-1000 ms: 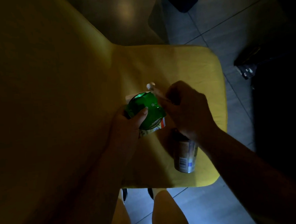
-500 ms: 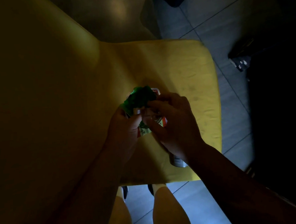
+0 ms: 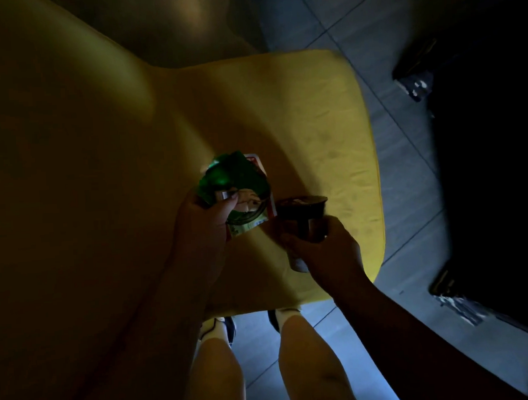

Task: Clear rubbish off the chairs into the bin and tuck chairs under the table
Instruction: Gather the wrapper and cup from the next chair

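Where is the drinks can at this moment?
In the head view, the can is held in the right hand above the yellow chair seat, right of the green wrapper in the left hand.

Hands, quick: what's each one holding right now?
Left hand: closed on the green wrapper bundle, over the yellow chair seat.
Right hand: closed around the can, tilted.

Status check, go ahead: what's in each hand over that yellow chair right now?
Left hand gripping green wrapper bundle. Right hand closed on dark can, raised above yellow chair seat. Nothing blocking; bin not identifiable.
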